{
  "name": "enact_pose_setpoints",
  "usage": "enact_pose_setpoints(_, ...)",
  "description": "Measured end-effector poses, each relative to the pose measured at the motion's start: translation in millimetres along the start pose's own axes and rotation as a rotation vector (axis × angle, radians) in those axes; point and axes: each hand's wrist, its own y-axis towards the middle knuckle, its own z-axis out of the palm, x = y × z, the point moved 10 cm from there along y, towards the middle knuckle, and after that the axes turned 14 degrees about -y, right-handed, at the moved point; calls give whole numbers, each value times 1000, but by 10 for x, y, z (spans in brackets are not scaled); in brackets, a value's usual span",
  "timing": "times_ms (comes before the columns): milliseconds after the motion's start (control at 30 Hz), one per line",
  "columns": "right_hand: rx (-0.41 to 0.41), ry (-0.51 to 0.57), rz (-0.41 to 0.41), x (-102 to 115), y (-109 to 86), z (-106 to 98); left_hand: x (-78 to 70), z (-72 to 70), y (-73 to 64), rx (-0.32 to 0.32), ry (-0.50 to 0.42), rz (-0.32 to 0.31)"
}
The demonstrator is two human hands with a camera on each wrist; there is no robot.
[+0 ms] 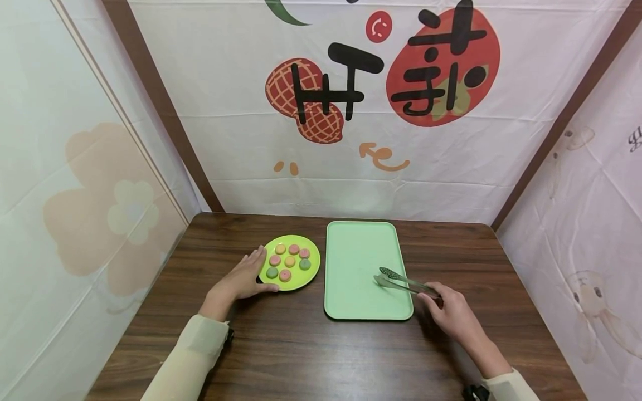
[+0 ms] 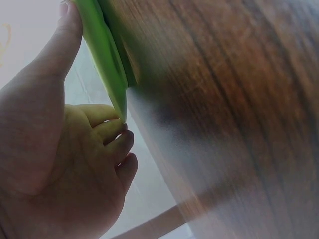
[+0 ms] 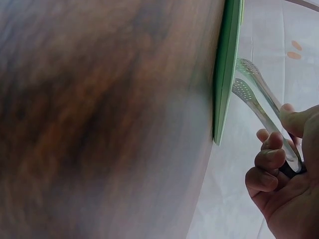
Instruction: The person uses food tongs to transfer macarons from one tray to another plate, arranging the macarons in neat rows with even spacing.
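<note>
At the left rim of the round lime-green plate (image 1: 307,277), my left hand (image 1: 244,277) rests with thumb and fingers spread along the edge. Several small pink, yellow and green macarons (image 1: 290,261) are spread over that plate. In the left wrist view, the thumb lies against the plate (image 2: 107,67) and the fingertips are right at its rim. My right hand (image 1: 453,312) holds metal tongs (image 1: 403,282) by the handle end. Their perforated tips (image 3: 244,89) stand apart with nothing between them, over the right part of a mint-green tray (image 1: 358,250).
The tray lies flat to the right of the plate, near the back of the dark wooden table (image 1: 281,345). A white printed cloth (image 1: 241,139) hangs behind the table, and more cloth panels stand at both sides.
</note>
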Motion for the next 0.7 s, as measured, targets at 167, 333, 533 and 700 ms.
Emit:
enact_pose_setpoints(167, -7, 5, -9, 11, 11, 0, 12, -1, 8, -1, 3, 0)
enact_pose_setpoints(333, -8, 10, -13, 32, 34, 24, 26, 3, 15, 4, 2, -3)
enact_pose_setpoints(533, 7, 35, -18, 78, 78, 68, 48, -2, 13, 6, -5, -9)
enact_pose_setpoints(700, 13, 38, -28, 130, 115, 98, 63, 0, 14, 6, -1, -9)
